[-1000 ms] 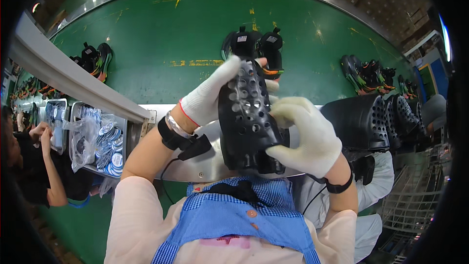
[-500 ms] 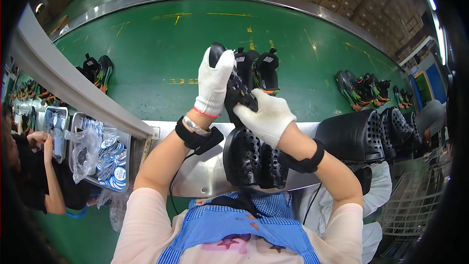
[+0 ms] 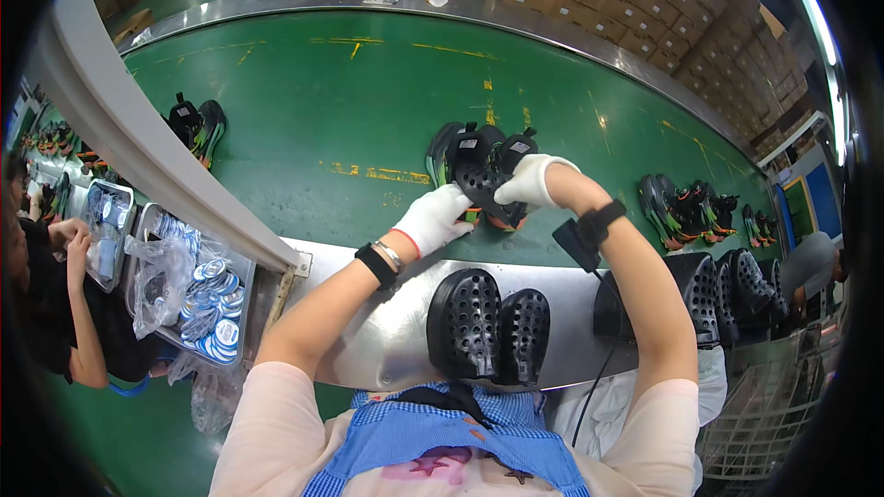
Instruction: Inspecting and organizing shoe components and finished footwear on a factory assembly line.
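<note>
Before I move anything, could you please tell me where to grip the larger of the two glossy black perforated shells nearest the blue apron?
I'd suggest gripping the larger glossy black perforated shell by its rounded left wall, coming from the left: that side looks unobstructed above the silver metal ledge, while the smaller glossy black shell crowds its right.

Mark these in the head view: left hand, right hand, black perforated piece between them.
Left hand (image 3: 435, 220), head view: back of the white glove.
Right hand (image 3: 532, 180), head view: middle of the white glove.
Black perforated piece (image 3: 478, 186), head view: its holed surface.
</note>
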The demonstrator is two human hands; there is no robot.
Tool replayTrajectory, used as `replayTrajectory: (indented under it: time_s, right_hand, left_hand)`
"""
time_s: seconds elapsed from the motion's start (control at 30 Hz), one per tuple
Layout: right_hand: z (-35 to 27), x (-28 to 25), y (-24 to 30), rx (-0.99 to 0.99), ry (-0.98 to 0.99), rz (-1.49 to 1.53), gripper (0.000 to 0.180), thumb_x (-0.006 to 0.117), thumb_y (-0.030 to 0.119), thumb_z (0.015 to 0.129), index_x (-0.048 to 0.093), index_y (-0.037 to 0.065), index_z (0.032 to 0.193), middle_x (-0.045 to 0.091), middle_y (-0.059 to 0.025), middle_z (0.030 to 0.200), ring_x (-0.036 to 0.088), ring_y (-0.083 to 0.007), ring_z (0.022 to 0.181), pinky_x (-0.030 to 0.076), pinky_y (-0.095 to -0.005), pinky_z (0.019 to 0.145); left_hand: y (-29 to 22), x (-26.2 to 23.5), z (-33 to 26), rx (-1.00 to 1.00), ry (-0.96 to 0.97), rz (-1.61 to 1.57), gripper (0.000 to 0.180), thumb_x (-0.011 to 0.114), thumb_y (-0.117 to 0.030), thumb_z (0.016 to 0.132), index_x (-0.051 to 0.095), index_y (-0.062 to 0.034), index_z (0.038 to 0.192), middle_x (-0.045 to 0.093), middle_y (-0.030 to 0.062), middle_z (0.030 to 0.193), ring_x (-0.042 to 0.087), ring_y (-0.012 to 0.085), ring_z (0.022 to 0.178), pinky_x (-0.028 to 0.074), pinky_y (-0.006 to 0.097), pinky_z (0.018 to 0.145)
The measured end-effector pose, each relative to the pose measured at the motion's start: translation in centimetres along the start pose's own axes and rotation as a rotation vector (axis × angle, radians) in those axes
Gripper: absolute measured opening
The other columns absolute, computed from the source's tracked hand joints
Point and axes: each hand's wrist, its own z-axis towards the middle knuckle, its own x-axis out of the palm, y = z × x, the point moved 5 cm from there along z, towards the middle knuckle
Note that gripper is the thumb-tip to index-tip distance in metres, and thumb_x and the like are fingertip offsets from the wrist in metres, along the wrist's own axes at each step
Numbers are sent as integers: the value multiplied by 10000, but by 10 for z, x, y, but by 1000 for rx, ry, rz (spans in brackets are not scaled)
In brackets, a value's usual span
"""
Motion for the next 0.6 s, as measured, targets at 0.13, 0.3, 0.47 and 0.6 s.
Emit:
replayTrajectory:
  time_s: [0.13, 0.3, 0.47, 0.6]
  right_hand:
    - [15, -13, 29, 31, -9, -89, 534, 685, 263, 685, 598, -4, 1139, 688, -188, 838, 678, -295, 744, 523, -375, 667]
    - [67, 27, 45, -4, -192, -331, 332, 572, 224, 819, 712, 93, 1091, 668, -158, 1162, 620, -309, 1131, 493, -384, 925]
    - [78, 39, 51, 51, -204, -300, 329, 534, 265, 865, 711, 96, 1086, 680, -149, 1132, 652, -323, 1062, 521, -407, 881]
    - [95, 45, 48, 24, -304, -148, 386, 521, 356, 884, 703, 76, 1077, 674, -174, 1111, 646, -341, 1046, 512, -423, 901]
  left_hand:
    - [-6, -10, 5, -20, 87, 92, 276, 668, -279, 831, 636, -50, 982, 621, 147, 970, 595, 325, 947, 502, 417, 826]
    - [6, 3, 6, -54, 106, 176, 306, 675, -324, 822, 644, -66, 983, 629, 129, 944, 600, 301, 948, 510, 402, 817]
    - [5, -4, 3, -100, 75, 141, 331, 667, -343, 832, 644, -72, 1020, 639, 124, 986, 606, 295, 959, 517, 401, 811]
    - [4, -12, 10, -204, 138, 106, 366, 677, -371, 820, 648, -64, 1019, 653, 120, 1019, 624, 298, 972, 524, 407, 809]
